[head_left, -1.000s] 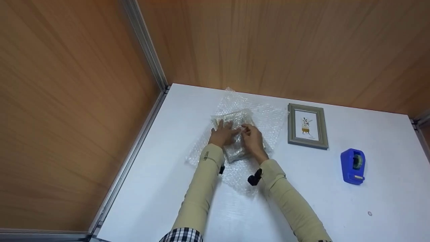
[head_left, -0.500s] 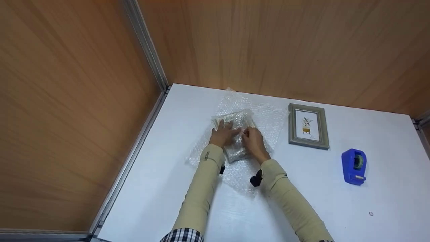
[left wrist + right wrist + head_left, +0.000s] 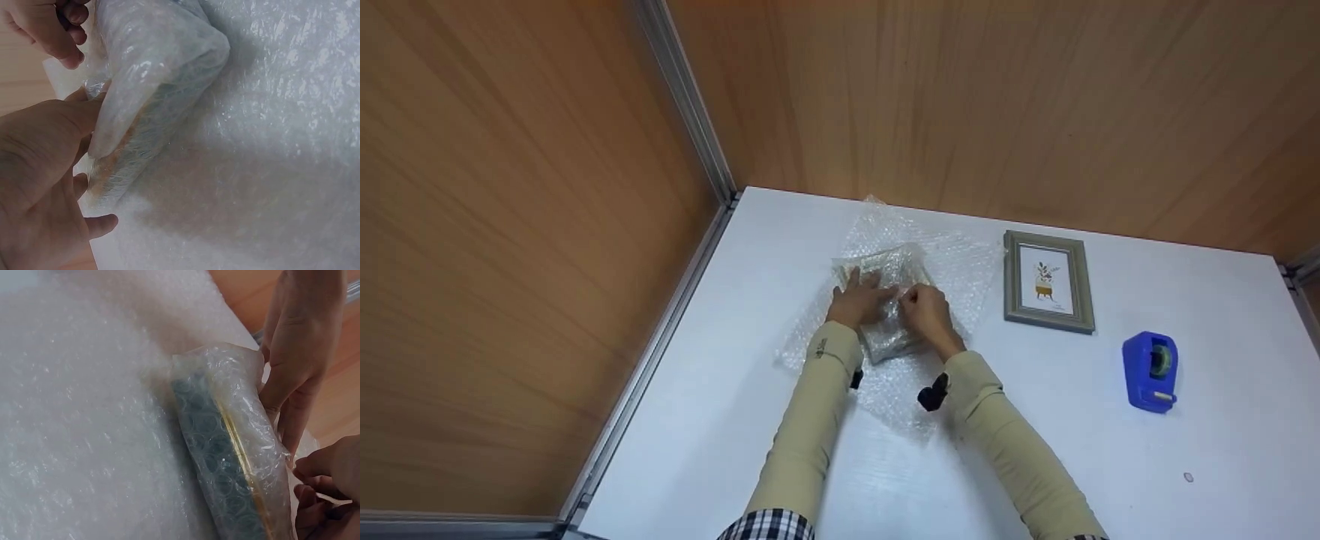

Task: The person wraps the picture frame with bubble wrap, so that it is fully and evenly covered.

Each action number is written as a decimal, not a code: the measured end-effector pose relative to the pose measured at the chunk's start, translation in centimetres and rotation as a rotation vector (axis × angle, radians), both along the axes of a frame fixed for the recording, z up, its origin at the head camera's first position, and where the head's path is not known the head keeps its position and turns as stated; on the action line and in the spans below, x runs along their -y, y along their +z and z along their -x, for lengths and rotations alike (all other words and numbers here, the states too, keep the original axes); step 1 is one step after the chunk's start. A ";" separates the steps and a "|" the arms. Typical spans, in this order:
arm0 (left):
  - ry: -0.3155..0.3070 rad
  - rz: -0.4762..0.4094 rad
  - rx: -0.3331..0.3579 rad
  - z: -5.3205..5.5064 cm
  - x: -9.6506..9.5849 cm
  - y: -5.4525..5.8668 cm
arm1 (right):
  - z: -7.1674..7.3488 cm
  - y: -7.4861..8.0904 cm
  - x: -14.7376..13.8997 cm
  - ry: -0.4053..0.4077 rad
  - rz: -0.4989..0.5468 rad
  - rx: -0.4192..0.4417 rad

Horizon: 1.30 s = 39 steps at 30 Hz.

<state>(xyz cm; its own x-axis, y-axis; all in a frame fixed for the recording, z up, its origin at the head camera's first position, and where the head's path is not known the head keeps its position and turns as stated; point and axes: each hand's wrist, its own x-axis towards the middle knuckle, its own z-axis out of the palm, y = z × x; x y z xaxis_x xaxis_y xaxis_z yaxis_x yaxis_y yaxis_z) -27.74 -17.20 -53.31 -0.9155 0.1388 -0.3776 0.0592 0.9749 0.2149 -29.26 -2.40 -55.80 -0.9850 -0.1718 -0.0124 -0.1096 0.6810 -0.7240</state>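
A flat bundle (image 3: 891, 343) wrapped in bubble wrap lies on a loose bubble wrap sheet (image 3: 966, 264). Its edge shows a gold line through the plastic in the right wrist view, but the thing inside cannot be made out clearly. My left hand (image 3: 856, 304) rests on the bundle with fingers spread and thumb pointing toward the right hand. Close beside it, my right hand (image 3: 928, 315) has curled fingers that pinch at a small glossy piece of clear tape (image 3: 97, 86) by the left thumb; the pinch itself is partly hidden.
To the right on the white table (image 3: 720, 360) lies a picture frame (image 3: 1048, 282) with a plant print. A blue tape dispenser (image 3: 1149, 373) stands farther right, with a small ring-like mark (image 3: 1188, 477) nearer the front. Wooden panels (image 3: 997, 105) rise behind and at the left.
My right hand has shifted slightly toward me and its fingers have drawn in a little. The left hand and the bundle have stayed in place.
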 end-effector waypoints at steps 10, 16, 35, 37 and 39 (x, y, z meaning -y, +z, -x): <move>-0.016 0.020 -0.006 0.0 0.0 0.1 | 0.8 0.7 0.3 -0.131 0.363 0.509; -0.010 0.016 -0.014 0.0 0.0 0.1 | 0.7 0.2 0.1 -0.210 0.643 0.680; -0.006 -0.009 -0.005 -0.1 -0.1 0.4 | 0.5 -0.1 -0.7 -0.209 0.957 0.781; -0.003 -0.006 0.004 0.0 -0.1 0.4 | 0.5 0.0 -0.6 -0.220 1.021 0.820; -0.003 0.004 0.009 0.0 -0.1 0.4 | 0.4 0.1 -0.4 -0.219 1.028 0.826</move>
